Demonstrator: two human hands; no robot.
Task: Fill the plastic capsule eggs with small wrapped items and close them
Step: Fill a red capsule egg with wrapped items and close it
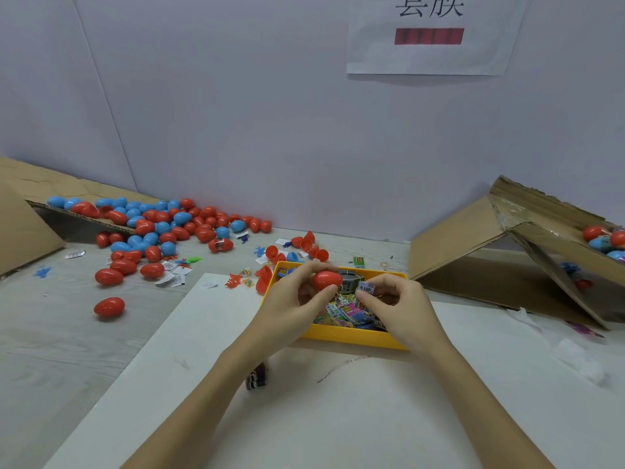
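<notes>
Left hand: my left hand (297,296) has a red capsule egg (326,280) pinched between thumb and fingertips, held over the yellow tray (351,338) at center frame. The egg looks closed, or close to it; I can't make out the seam.

Right hand: the right hand (395,299) is curled over the tray, fingertips pinching a small wrapped packet (367,288) with a barcode on it, just beside the egg.

Tray contents: a heap of colorful wrapped packets (348,313), way too jumbled to count.

Done so far: guessing here, but the cardboard box (473,245) on the right edge shows a few red and blue eggs (605,240) inside, maybe five visible. That looks like the finished bin.

Still left: loads. The pile of red and blue eggs (162,225) in the left middle of the frame is several dozen easily, spilling off a cardboard flap (30,214). I can't tell whether those are filled.

Open halves: a handful of red shells (306,243) plus a blue one sit just behind the tray, roughly six or seven.

Strays: one lone red egg (109,307) at lower left, and small toy bits (233,280) scattered near the tray.

Overall: early-to-middle, I'd say.
</notes>
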